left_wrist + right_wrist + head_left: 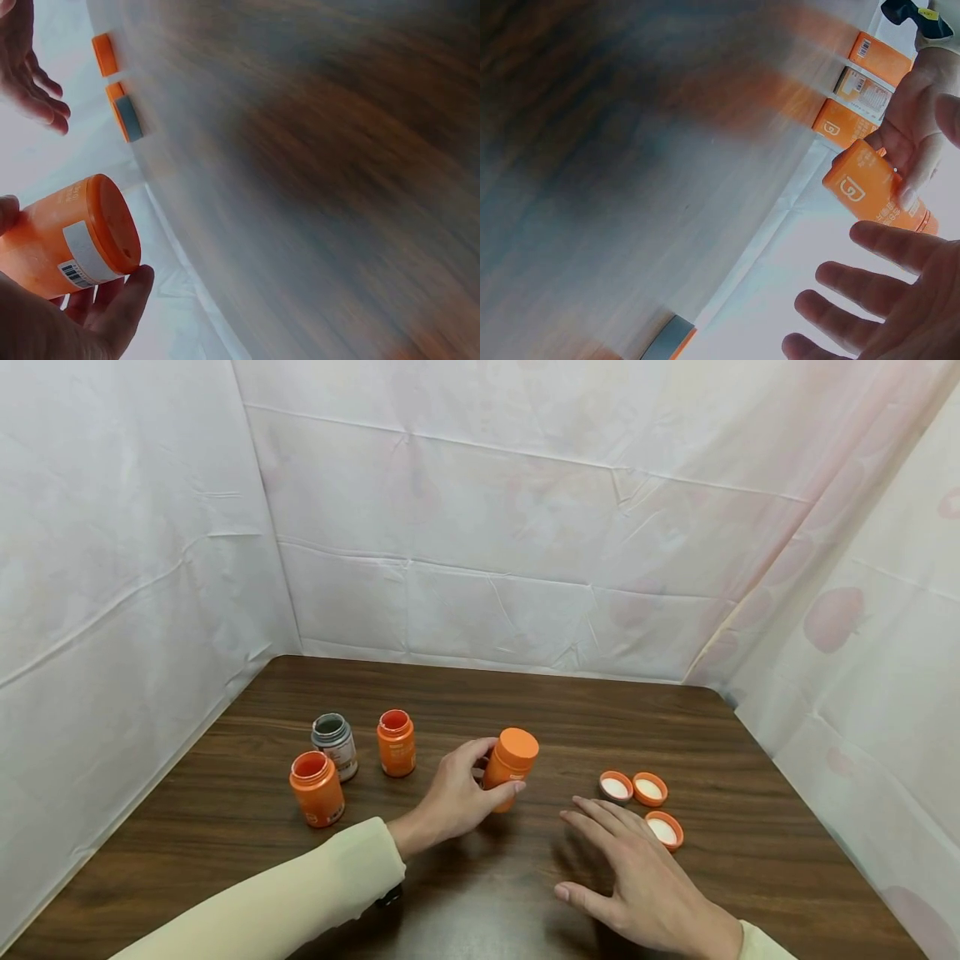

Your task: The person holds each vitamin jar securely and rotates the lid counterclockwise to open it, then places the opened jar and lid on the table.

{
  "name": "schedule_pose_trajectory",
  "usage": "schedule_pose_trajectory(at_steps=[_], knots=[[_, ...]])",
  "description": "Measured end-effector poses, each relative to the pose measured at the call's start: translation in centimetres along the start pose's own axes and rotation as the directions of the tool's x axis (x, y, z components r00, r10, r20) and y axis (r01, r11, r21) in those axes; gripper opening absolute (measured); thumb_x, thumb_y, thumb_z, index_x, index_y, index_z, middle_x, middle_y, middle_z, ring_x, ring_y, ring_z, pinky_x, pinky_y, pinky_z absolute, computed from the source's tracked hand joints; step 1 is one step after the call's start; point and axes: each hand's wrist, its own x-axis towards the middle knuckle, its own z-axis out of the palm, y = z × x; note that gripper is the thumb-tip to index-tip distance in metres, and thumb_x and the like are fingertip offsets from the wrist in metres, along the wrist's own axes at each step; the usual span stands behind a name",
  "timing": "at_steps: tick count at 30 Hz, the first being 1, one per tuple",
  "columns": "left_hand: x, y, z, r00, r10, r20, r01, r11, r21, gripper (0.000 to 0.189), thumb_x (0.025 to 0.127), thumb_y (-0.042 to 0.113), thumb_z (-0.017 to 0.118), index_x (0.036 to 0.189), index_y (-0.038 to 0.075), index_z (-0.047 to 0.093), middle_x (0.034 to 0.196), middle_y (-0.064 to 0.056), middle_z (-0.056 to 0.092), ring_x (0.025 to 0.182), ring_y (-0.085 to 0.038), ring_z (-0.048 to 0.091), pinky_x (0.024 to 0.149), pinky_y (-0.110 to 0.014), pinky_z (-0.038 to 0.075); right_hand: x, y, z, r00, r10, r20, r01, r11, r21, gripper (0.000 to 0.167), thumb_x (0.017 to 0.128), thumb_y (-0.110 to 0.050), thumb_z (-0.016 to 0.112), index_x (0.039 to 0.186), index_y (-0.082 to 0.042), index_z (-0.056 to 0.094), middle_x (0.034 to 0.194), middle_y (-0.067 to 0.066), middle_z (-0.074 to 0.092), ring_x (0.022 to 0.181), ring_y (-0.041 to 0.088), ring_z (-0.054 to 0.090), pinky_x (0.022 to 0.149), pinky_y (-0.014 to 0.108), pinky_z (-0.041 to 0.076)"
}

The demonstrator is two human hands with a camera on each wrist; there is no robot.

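My left hand grips an orange bottle round its body, thumb on the near side. An orange cap sits on top of it, and the bottle tilts a little over the table. In the left wrist view its round base and a white barcode label show. To the right, my right hand is held over the table with straight, spread fingers and nothing in them. Close beyond its fingers lie a grey-sided cap and two orange caps, one farther back and one nearer, white insides up.
Three uncapped bottles stand upright at the left: a near orange one, a grey one behind it, and another orange one to their right. The dark wood table meets pale printed curtains at the back and sides.
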Motion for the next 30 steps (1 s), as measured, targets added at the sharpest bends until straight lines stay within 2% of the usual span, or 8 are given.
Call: schedule_pose_trajectory(at_steps=[11,19,24,30], knots=[[-1.3,0.3,-0.6,0.997,0.056,0.050,-0.056,0.998,-0.016,0.052,0.087,0.024,0.085,0.133,0.015,0.063,0.117,0.004,0.064,0.105,-0.012,0.065,0.088,-0.035,0.056,0.2,-0.2,0.0,1.000,0.003,-0.019,-0.003,1.000,0.021,0.070,0.083,-0.054,0.081,0.143,-0.024,0.059,0.149,-0.004,0.051,0.136,0.027,0.050,0.102,0.054,0.042],[-1.8,0.2,-0.7,0.995,0.050,0.081,-0.050,0.999,-0.006,0.055,0.088,0.027,0.084,0.136,0.013,0.061,0.119,0.003,0.063,0.106,-0.012,0.064,0.089,-0.034,0.056,0.2,-0.2,-0.1,0.999,0.032,-0.031,-0.030,0.997,0.069,0.063,0.086,-0.057,0.078,0.140,-0.029,0.060,0.147,-0.008,0.052,0.135,0.022,0.051,0.099,0.053,0.046],[-2.3,0.5,-0.8,0.994,0.045,0.099,-0.044,0.999,-0.011,0.055,0.087,0.027,0.085,0.136,0.016,0.061,0.119,0.006,0.065,0.102,-0.011,0.064,0.087,-0.035,0.056,0.2,-0.3,-0.2,0.998,0.042,-0.047,-0.038,0.995,0.087,0.063,0.086,-0.057,0.078,0.140,-0.031,0.059,0.146,-0.011,0.053,0.134,0.019,0.052,0.100,0.051,0.046],[-3.0,0.7,-1.1,0.989,0.017,0.149,-0.018,1.000,0.004,0.056,0.088,0.029,0.084,0.137,0.022,0.059,0.119,0.011,0.068,0.096,-0.007,0.066,0.086,-0.031,0.054,0.3,-0.3,-0.2,0.997,0.055,-0.052,-0.049,0.993,0.108,0.063,0.086,-0.052,0.080,0.141,-0.031,0.057,0.144,-0.011,0.054,0.132,0.016,0.053,0.099,0.049,0.046]])
